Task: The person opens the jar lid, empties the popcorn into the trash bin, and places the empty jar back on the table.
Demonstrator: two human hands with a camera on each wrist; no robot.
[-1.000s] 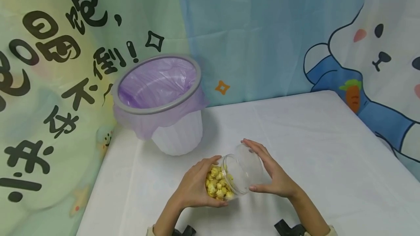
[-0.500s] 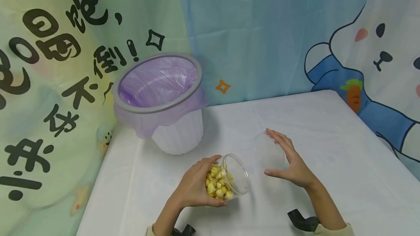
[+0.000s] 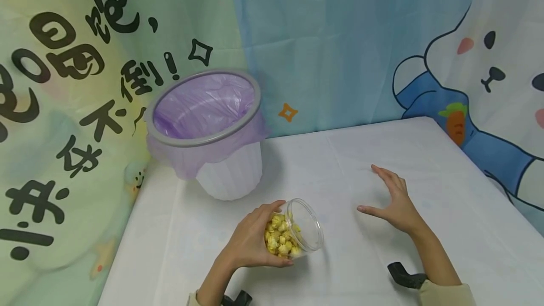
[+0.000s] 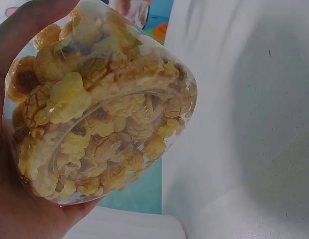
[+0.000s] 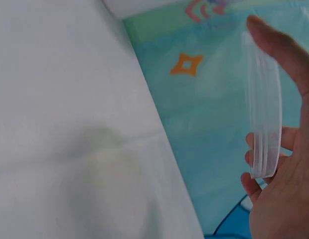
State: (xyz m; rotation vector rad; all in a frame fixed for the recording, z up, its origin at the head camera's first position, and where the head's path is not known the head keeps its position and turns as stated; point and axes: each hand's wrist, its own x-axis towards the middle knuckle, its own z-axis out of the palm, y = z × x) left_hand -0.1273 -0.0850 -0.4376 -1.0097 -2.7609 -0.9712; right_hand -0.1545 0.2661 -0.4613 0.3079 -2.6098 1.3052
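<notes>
My left hand [image 3: 248,242] grips a clear plastic jar [image 3: 297,230] of yellow popcorn, tilted on its side just above the white table [image 3: 446,230], its open mouth facing right. In the left wrist view the jar [image 4: 104,109] fills the frame and lies in my palm [image 4: 15,209]. My right hand [image 3: 393,202] hovers to the right of the jar, apart from it. The right wrist view shows this hand [image 5: 289,199] holding the clear round lid [image 5: 264,104] on edge between fingertips and thumb. The lid hardly shows in the head view.
A white bin [image 3: 229,174] with a purple liner and a grey rim [image 3: 204,140] stands at the table's back left. Printed cloth backdrops [image 3: 340,37] hang close behind and to the left. The table's right edge runs diagonally by the rabbit print.
My right hand lifted the lid off the jar's mouth and carried it to the right, away from the jar. The left hand and the jar stayed in place.
</notes>
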